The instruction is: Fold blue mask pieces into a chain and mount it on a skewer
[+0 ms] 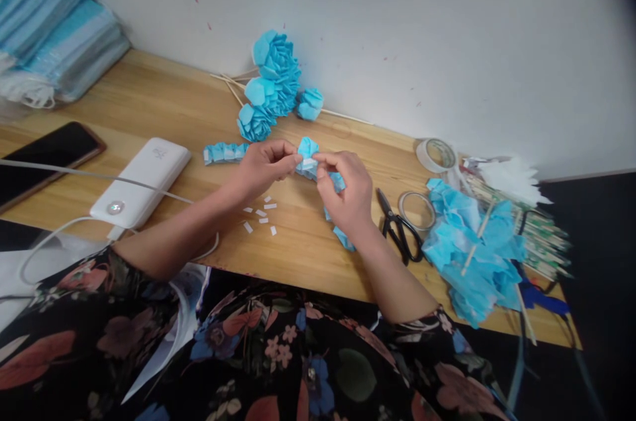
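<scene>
Blue folded piece (308, 148) held between both hands above bench (298, 262).
Left hand (272, 162): grip closed on its left edge. Right hand (345, 187): grip closed on its right side.

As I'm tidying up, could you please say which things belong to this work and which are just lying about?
Likely this work's:
held blue piece
blue flowers
white strips
scissors
tape roll

Likely just lying about:
phone
power bank
</scene>
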{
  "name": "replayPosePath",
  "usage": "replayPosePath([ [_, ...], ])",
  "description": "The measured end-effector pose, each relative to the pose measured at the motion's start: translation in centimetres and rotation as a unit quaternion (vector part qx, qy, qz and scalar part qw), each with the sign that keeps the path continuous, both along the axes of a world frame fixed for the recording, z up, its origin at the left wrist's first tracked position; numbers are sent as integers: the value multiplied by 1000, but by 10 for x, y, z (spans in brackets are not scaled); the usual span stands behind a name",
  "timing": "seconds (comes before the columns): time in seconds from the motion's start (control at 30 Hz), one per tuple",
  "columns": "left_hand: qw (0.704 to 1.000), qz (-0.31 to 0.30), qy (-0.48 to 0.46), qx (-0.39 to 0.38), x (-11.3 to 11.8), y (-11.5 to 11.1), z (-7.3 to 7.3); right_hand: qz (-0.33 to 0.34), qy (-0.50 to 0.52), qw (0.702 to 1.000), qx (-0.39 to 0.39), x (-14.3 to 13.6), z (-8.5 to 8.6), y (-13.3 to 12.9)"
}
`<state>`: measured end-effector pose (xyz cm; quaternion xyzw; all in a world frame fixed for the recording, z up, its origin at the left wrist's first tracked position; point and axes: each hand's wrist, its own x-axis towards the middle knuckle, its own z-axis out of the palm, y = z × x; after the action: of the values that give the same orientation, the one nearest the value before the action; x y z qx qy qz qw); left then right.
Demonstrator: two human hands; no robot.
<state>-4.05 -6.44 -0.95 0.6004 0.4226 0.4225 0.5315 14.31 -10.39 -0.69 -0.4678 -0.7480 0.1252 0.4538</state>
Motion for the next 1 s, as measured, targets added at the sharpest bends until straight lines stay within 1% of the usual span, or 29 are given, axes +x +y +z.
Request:
replayPosePath([
  [0.07,1000,0,-7,-2,0,0,0,9,-23,1000,8,0,-5,2],
  [0.13,1000,0,-6,0,0,-1,0,3,-31,1000,5,0,-7,3],
  [0.27,1000,12,16,23,1,-1,2,-21,-4,1000,-8,-1,-2,-1],
  [0.37,998,18,33,47,2,-2,2,-17,1,1000,-5,-3,2,-3],
  [0.6,998,-12,28,60,3,-1,-6,-30,-30,999,-25,-4,-5,1],
  [0.77,997,-15,34,64,2,-2,-4,-36,-31,998,-31,-4,-5,1],
  [1.0,996,-23,36,78,2,-2,-4,-23,-20,999,-39,-4,-5,1],
])
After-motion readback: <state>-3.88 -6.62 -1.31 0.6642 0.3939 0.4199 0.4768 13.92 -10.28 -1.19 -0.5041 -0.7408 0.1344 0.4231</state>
